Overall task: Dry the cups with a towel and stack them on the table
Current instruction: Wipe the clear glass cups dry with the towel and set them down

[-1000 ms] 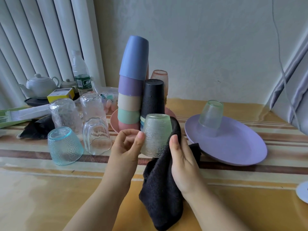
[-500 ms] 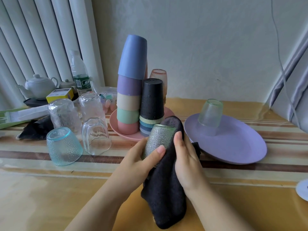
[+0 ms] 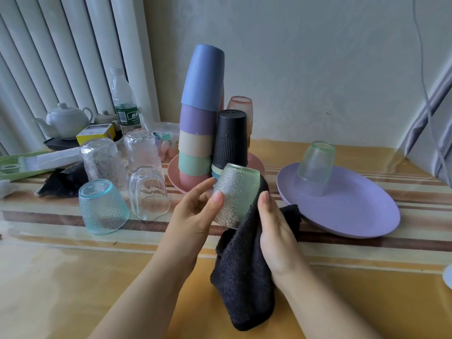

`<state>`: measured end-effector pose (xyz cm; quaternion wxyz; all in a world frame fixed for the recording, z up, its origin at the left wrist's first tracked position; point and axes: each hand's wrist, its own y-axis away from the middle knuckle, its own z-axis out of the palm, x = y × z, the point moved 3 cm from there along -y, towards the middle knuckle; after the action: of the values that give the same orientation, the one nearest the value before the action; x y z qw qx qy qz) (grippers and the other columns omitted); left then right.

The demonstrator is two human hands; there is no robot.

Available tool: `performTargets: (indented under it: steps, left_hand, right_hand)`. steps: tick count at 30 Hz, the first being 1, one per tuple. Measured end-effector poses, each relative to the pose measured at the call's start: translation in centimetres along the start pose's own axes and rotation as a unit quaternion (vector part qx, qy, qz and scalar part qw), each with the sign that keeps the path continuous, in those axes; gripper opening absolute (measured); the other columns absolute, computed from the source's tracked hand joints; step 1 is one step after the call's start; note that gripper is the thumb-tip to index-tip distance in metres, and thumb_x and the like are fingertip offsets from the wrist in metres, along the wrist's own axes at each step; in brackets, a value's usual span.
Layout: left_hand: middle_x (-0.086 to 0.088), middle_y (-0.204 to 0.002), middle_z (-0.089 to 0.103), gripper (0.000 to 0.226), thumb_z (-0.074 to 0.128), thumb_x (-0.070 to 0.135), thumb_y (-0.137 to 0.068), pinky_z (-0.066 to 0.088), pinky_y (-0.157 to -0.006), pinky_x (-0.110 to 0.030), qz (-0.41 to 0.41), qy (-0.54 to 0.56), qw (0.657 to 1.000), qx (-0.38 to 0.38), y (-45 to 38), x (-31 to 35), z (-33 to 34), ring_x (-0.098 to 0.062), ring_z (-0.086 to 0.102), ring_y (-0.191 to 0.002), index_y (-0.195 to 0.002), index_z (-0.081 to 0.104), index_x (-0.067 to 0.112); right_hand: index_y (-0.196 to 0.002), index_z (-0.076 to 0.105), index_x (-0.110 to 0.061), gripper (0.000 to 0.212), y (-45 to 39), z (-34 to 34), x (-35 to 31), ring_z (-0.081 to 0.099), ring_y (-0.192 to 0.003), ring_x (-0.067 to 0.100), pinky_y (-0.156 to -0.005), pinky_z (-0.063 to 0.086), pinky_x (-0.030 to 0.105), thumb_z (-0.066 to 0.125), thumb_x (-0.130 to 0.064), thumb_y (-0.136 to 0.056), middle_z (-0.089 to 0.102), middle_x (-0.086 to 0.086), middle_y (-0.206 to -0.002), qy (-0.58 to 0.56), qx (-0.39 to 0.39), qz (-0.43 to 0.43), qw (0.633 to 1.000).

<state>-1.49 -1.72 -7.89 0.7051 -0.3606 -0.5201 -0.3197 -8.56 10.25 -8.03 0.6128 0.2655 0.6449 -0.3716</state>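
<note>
A person dries a green dimpled glass [image 3: 236, 196], held upside down above the surface [image 3: 73, 277] in front of the tall stack of coloured cups [image 3: 200, 113]. The left hand [image 3: 195, 216] pinches the glass's side with thumb and fingers; the right hand [image 3: 274, 231] presses a dark towel [image 3: 242, 277] against its far side, fingers wrapped into the cloth. The glass looks rigid, breakable and likely slick while wet, though its dimples should help a grip around the body; the towel hangs limp. On the striped, glossy surface, more upturned glasses [image 3: 122, 179] wait at left, and another green glass [image 3: 315, 162] stands on a purple plate [image 3: 354, 216]. A white teapot [image 3: 66, 121] and a water bottle [image 3: 123, 101] sit by vertical blinds [image 3: 61, 45].
</note>
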Motion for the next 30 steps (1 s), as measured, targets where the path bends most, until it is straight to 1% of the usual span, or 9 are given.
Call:
performTargets:
  steps: [4, 8, 12, 16, 18, 21, 25, 27, 30]
  left_hand:
    - [0.003, -0.096, 0.074, 0.039, 0.052, 0.044, -0.082, 0.049, -0.076, -0.011, 0.05, -0.054, 0.995, 0.071, 0.3, 0.4, 0.0, -0.003, 0.066, -0.091, -0.11, 0.065, 0.021]
    - [0.018, -0.105, 0.07, 0.037, 0.045, 0.048, -0.091, 0.044, -0.076, -0.004, 0.079, -0.131, 0.987, 0.052, 0.7, 0.6, 0.6, 0.01, 0.061, -0.101, -0.119, 0.06, 0.029]
    - [0.01, -0.116, 0.066, 0.057, 0.064, 0.067, -0.071, 0.048, -0.095, -0.026, 0.056, -0.191, 0.98, 0.019, 0.5, -0.3, 0.2, -0.004, 0.059, -0.113, -0.121, 0.057, 0.038]
    - [0.01, -0.105, 0.073, 0.049, 0.067, 0.057, -0.073, 0.051, -0.087, -0.026, 0.026, -0.149, 0.987, -0.045, 0.7, -0.5, 0.8, -0.005, 0.066, -0.102, -0.112, 0.064, 0.027]
    - [0.008, -0.108, 0.073, 0.046, 0.067, 0.05, -0.078, 0.051, -0.087, -0.022, 0.016, -0.125, 0.989, -0.079, 0.8, -0.4, 1.1, -0.006, 0.066, -0.104, -0.115, 0.063, 0.022]
    - [0.004, -0.11, 0.073, 0.039, 0.066, 0.04, -0.081, 0.05, -0.084, -0.018, 0.004, -0.074, 0.992, -0.103, 1.0, 0.0, 1.1, -0.008, 0.066, -0.106, -0.114, 0.064, 0.019]
    - [-0.004, -0.112, 0.071, 0.058, 0.07, 0.042, -0.072, 0.053, -0.083, -0.026, -0.01, 0.015, 0.998, -0.06, 0.8, -0.2, 0.5, -0.017, 0.068, -0.103, -0.122, 0.06, 0.014]
    - [-0.009, -0.111, 0.068, 0.052, 0.069, 0.044, -0.08, 0.054, -0.081, -0.03, -0.028, 0.052, 0.998, -0.011, 0.7, -0.3, 0.5, -0.019, 0.068, -0.1, -0.121, 0.058, 0.015]
    - [0.002, -0.108, 0.073, 0.032, 0.051, 0.045, -0.09, 0.052, -0.086, -0.029, -0.036, 0.047, 0.998, 0.011, 0.8, -0.1, 0.7, -0.011, 0.067, -0.104, -0.111, 0.064, 0.025]
  right_hand:
    - [-0.128, 0.043, -0.043, 0.047, 0.1, -0.1, -0.5, 0.04, -0.111, -0.028, -0.089, 0.029, -0.007, 0.035, -0.052, -0.083, 0.046, -0.039, -0.121, 0.058, 0.0, -0.046, 0.997]
    - [-0.137, 0.044, -0.031, 0.056, 0.2, 0.6, -0.4, 0.046, -0.116, -0.017, -0.095, 0.033, 0.002, 0.038, -0.05, -0.085, 0.055, -0.024, -0.126, 0.112, -0.03, -0.07, 0.991]
    - [-0.136, 0.046, -0.024, 0.053, 0.3, 0.8, -0.5, 0.047, -0.116, -0.014, -0.095, 0.034, 0.003, 0.034, -0.047, -0.09, 0.057, -0.016, -0.127, 0.096, -0.038, -0.084, 0.991]
    - [-0.132, 0.047, -0.025, 0.044, 0.1, 0.5, -0.7, 0.048, -0.121, -0.008, -0.097, 0.034, 0.006, 0.034, -0.04, -0.094, 0.057, -0.016, -0.128, 0.071, -0.018, -0.111, 0.991]
    - [-0.132, 0.045, -0.032, 0.039, 0.0, 0.2, -0.9, 0.044, -0.122, -0.014, -0.097, 0.032, 0.004, 0.033, -0.043, -0.096, 0.053, -0.029, -0.127, 0.055, -0.016, -0.105, 0.993]
    - [-0.112, 0.046, -0.047, 0.027, 0.0, -0.3, -1.3, 0.04, -0.107, -0.031, -0.086, 0.029, -0.006, 0.032, -0.045, -0.089, 0.05, -0.051, -0.103, 0.031, -0.004, -0.071, 0.997]
    - [-0.099, 0.05, -0.047, 0.024, -0.2, -0.3, -1.1, 0.042, -0.1, -0.033, -0.088, 0.03, -0.006, 0.032, -0.05, -0.083, 0.052, -0.048, -0.096, 0.017, 0.0, -0.041, 0.999]
    - [-0.099, 0.051, -0.046, 0.025, -0.2, -0.1, -1.1, 0.043, -0.098, -0.033, -0.085, 0.03, -0.007, 0.032, -0.05, -0.083, 0.053, -0.05, -0.094, 0.029, -0.007, -0.037, 0.999]
    - [-0.124, 0.052, -0.039, 0.047, -0.1, 0.2, -0.6, 0.046, -0.113, -0.02, -0.097, 0.034, 0.003, 0.033, -0.057, -0.085, 0.057, -0.032, -0.118, 0.075, -0.012, -0.06, 0.995]
